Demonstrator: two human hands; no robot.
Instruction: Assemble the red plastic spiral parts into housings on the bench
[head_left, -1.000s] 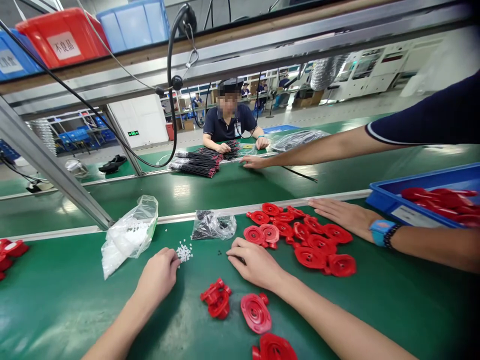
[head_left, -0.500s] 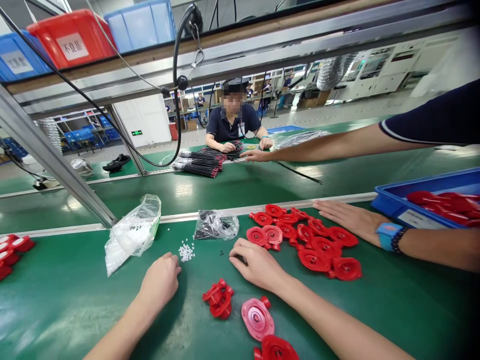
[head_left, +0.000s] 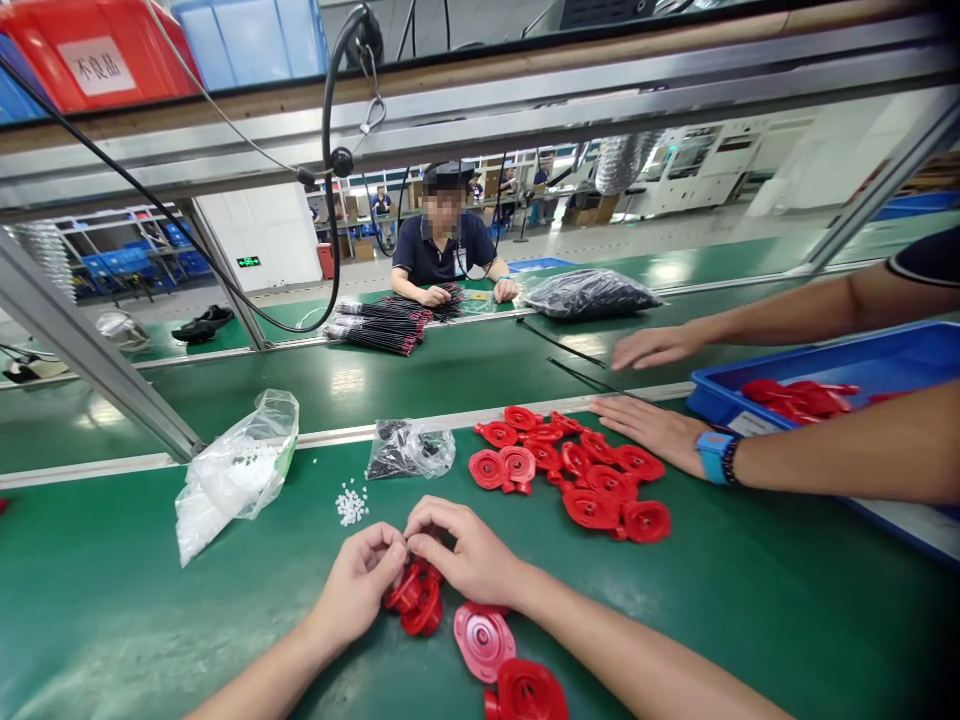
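My left hand [head_left: 364, 580] and my right hand [head_left: 466, 552] meet in the middle of the green bench, fingertips pinched together. Whatever is between them is too small or hidden to name. Just below the fingertips sits a small cluster of red plastic parts [head_left: 421, 607], partly covered by my hands. A pinkish-red oval part [head_left: 484, 642] and a bright red part [head_left: 531, 690] lie below my right wrist. Beyond my left hand is a small heap of white pieces [head_left: 351, 504]. A clear bag of black pieces [head_left: 409, 449] lies behind my hands.
Many red parts [head_left: 592, 507] are spread at the right, beside a co-worker's flat hand [head_left: 637, 425]. Their other hand [head_left: 651, 346] reaches over the far strip near black cables. A blue bin [head_left: 720, 392] stands behind, a bag of white pieces [head_left: 240, 480] at left.
Both my hands have come together over the red cluster, the left leaving the white heap, the right leaving the small black pieces. The co-worker's reaching arm has drawn back with black cables appearing nearby.
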